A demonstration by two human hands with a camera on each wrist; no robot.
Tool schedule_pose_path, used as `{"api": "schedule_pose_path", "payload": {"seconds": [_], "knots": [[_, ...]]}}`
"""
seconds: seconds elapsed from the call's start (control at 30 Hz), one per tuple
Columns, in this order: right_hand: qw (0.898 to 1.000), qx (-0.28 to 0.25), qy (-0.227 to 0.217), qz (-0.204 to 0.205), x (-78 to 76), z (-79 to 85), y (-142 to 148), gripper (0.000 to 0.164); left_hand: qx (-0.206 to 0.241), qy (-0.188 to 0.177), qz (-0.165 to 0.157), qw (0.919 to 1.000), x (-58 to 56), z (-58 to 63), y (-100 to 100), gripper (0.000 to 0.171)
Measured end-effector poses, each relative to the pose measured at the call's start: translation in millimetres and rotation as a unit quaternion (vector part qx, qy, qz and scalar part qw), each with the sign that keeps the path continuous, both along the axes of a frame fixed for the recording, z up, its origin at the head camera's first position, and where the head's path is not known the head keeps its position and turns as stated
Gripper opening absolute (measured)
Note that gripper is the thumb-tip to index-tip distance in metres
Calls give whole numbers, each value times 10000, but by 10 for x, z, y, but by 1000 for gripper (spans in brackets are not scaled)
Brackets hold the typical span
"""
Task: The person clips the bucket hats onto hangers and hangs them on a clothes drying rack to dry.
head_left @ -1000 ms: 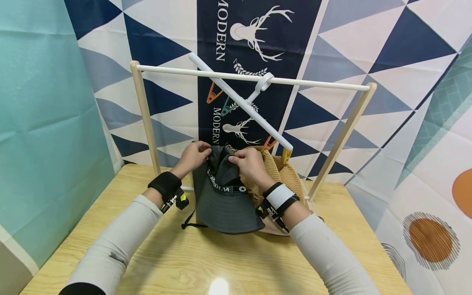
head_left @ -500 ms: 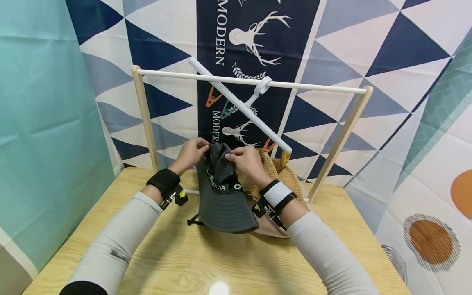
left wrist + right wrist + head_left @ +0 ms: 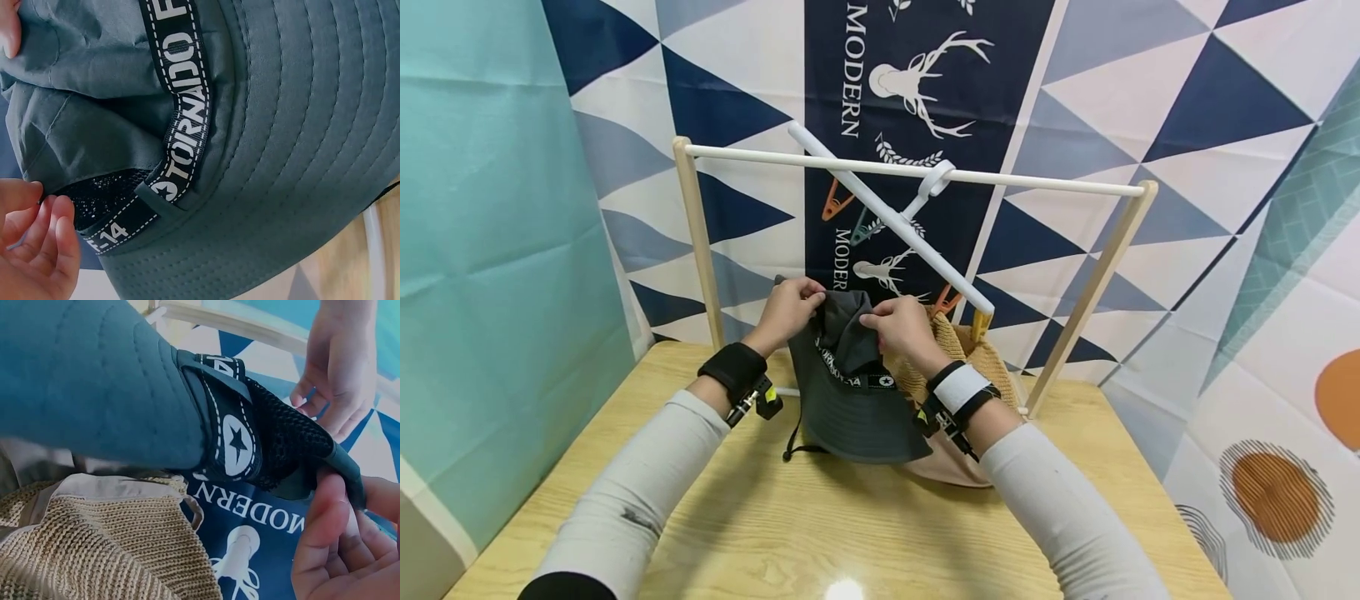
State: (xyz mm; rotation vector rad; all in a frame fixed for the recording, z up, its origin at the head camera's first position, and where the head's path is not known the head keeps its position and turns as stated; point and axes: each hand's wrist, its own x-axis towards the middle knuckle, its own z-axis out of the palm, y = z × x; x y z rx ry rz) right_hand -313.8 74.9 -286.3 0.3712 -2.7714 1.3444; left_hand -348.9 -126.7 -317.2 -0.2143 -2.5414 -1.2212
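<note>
A dark grey bucket hat [image 3: 865, 425] with a black lettered band [image 3: 187, 106] hangs between both hands, brim downward. My left hand [image 3: 788, 315] pinches one side of its folded crown; the left wrist view shows thumb and fingers together at the fabric edge. My right hand [image 3: 906, 329] pinches the crown's other side, and in the right wrist view the thumb presses the cloth against the fingers. Black mesh lining [image 3: 287, 425] shows inside. Behind my right hand, a tan knitted hat [image 3: 119, 544] hangs from an orange clip [image 3: 946, 302] and a yellow clip [image 3: 981, 323].
A white hanger [image 3: 891, 218] hooks slantwise over the white rail [image 3: 1037, 180] of a wooden-legged rack. Toward its far end dangle another orange clip [image 3: 835, 202] and a teal clip [image 3: 861, 228], holding nothing. All stands on a wooden table [image 3: 760, 533] before a patterned backdrop.
Both hands keep their pinch on the grey hat. Its brim has turned and lifted slightly, and a brim edge now shows above my left hand. The head view has shifted a little.
</note>
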Motion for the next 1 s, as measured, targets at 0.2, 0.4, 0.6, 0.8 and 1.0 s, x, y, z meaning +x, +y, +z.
{"api": "schedule_pose_path", "payload": {"seconds": [0.2,0.4,0.6,0.8,1.0], "knots": [[10000,68,-38,-35,-34,-8,-13,21,75,74,-13,9999,-1,-20,-10,19],[9998,30,193,34,-47,16,-36,21,68,70,59,9999,1,-11,-28,18],[9995,2,315,54,-65,60,-78,19,36,-117,74,9999,-17,27,-50,19],[9994,5,356,8,-90,109,-93,19,-13,-309,4,9995,-44,117,-34,22],[9995,-60,313,-4,-105,115,-85,19,-113,-204,22,9997,-51,224,13,25]]}}
